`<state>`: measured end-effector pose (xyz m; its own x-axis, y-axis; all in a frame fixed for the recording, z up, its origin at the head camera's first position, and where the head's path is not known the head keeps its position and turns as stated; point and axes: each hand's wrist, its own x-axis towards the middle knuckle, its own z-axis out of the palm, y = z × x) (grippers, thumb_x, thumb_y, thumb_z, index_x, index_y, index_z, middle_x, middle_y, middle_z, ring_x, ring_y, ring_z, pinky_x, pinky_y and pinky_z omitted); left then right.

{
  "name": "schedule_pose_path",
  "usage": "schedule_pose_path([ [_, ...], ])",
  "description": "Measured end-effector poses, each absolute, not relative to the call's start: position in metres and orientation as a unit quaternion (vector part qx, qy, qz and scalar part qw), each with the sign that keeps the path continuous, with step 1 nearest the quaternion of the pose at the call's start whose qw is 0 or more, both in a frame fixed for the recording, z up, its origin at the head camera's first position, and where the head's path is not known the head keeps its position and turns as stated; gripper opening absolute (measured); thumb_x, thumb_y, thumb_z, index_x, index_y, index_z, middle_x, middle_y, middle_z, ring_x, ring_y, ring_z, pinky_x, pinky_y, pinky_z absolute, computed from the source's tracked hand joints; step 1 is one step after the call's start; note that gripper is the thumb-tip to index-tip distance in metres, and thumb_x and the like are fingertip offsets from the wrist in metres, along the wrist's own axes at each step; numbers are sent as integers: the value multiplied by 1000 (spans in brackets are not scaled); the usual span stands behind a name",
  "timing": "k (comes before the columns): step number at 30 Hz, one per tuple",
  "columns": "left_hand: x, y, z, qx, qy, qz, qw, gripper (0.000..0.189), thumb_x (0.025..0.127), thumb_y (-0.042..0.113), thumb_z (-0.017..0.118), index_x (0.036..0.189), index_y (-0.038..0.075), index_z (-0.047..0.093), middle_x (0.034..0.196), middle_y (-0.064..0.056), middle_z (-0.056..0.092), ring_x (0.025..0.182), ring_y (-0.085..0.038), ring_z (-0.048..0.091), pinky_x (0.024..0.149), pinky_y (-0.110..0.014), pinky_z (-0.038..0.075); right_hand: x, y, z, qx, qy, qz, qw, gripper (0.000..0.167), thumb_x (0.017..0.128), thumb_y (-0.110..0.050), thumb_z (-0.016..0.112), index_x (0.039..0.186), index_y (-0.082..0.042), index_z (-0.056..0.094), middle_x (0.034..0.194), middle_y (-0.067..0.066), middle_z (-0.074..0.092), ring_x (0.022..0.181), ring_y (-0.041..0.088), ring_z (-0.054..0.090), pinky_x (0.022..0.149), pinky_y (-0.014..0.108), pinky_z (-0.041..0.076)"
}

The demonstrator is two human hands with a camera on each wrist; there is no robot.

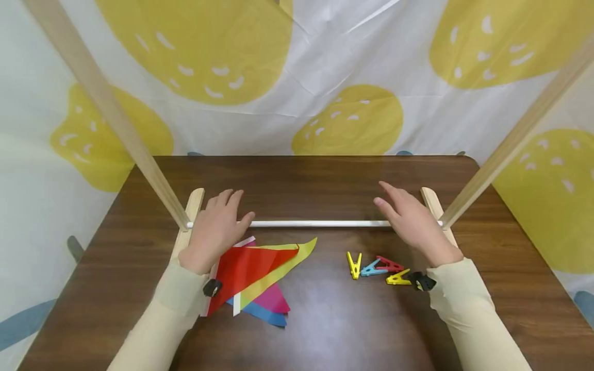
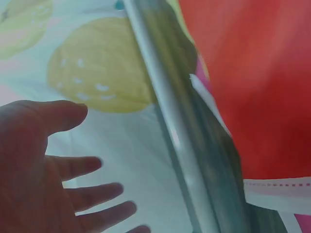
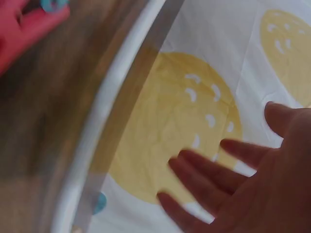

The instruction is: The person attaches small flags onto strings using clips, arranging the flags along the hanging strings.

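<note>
In the head view my left hand (image 1: 215, 226) hovers by the left end of a white rod (image 1: 320, 223), its fingers spread and holding nothing. My right hand (image 1: 410, 219) is near the rod's right end, fingers straight, with nothing in its grasp. Both wrist views show the hands with loose, extended fingers apart from the rod. Below the left hand lies a pile of triangular flags: a red flag (image 1: 255, 265) on top, then a yellow flag (image 1: 297, 260), a magenta flag (image 1: 274, 300) and a blue flag (image 1: 266, 314). Several clothespins (image 1: 355, 265) lie left of the right wrist.
Two wooden posts, left (image 1: 116, 118) and right (image 1: 515, 131), rise from wooden feet (image 1: 195, 203) on the brown table (image 1: 325, 330). The rod spans between them, low over the tabletop. Behind hangs a white cloth (image 1: 334, 46) with yellow fruit shapes.
</note>
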<state>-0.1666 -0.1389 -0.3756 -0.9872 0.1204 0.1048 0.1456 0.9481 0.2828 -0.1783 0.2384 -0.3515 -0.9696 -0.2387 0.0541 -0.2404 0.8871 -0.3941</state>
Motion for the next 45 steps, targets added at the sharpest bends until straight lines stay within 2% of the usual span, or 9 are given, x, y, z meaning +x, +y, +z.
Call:
schedule_pose_path([
  [4, -152, -148, -369, -58, -974, -217, 28, 71, 79, 46, 60, 135, 9, 33, 134, -13, 35, 115, -32, 40, 80, -48, 45, -167, 237, -361, 151, -957, 247, 3, 58, 92, -50, 33, 138, -14, 32, 124, 12, 50, 112, 28, 46, 92, 47, 33],
  [11, -133, -172, -350, -60, -947, -303, -83, 76, 78, 57, 54, 137, 16, 26, 133, -8, 37, 108, -28, 49, 72, -43, 50, -151, 233, -372, 153, -946, 286, 1, 51, 95, -45, 30, 138, -18, 34, 121, 10, 54, 110, 29, 50, 92, 49, 33],
  [16, -126, -179, -342, -51, -942, -312, -108, 75, 80, 58, 51, 137, 16, 26, 128, -9, 44, 102, -27, 53, 71, -42, 50, -148, 229, -376, 152, -945, 291, -12, 51, 95, -45, 28, 137, -18, 35, 104, 6, 61, 96, 25, 57, 86, 48, 38],
  [20, -123, -180, -340, -50, -945, -301, -119, 78, 79, 58, 53, 138, 16, 24, 125, -10, 45, 102, -27, 53, 70, -42, 51, -150, 224, -383, 147, -944, 293, -30, 52, 94, -47, 30, 133, -16, 42, 90, 3, 63, 81, 19, 59, 76, 41, 43],
  [27, -119, -189, -348, -20, -948, -266, -172, 70, 78, 57, 54, 131, 16, 36, 106, -6, 54, 83, -20, 56, 59, -33, 52, -155, 222, -392, 134, -938, 299, -117, 51, 89, -51, 41, 127, -17, 48, 74, 0, 59, 57, 15, 52, 55, 31, 42],
  [31, -118, -196, -356, -21, -945, -268, -189, 57, 79, 54, 55, 119, 15, 46, 96, -4, 58, 76, -19, 57, 59, -32, 51, -161, 222, -392, 145, -938, 274, -153, 48, 92, -43, 42, 127, -12, 48, 70, 0, 57, 55, 14, 52, 57, 31, 41],
  [35, -116, -203, -366, -6, -943, -271, -191, 46, 81, 48, 57, 108, 12, 53, 88, -4, 59, 70, -18, 57, 58, -30, 51, -169, 220, -386, 156, -941, 246, -172, 39, 92, -38, 45, 116, -9, 56, 66, 0, 57, 55, 13, 52, 63, 31, 40],
  [42, -120, -207, -388, 7, -935, -291, -202, 41, 81, 42, 60, 106, 10, 57, 83, -3, 60, 65, -18, 57, 57, -28, 50, -168, 225, -385, 129, -941, 241, -199, 37, 88, -44, 49, 102, -11, 58, 66, 1, 58, 57, 15, 54, 62, 31, 42],
  [45, -124, -204, -389, 8, -940, -274, -200, 43, 78, 43, 64, 104, 10, 58, 82, -2, 60, 64, -18, 57, 57, -29, 50, -165, 225, -388, 117, -933, 265, -214, 38, 84, -45, 55, 98, -10, 57, 66, 3, 58, 58, 17, 55, 59, 30, 44],
])
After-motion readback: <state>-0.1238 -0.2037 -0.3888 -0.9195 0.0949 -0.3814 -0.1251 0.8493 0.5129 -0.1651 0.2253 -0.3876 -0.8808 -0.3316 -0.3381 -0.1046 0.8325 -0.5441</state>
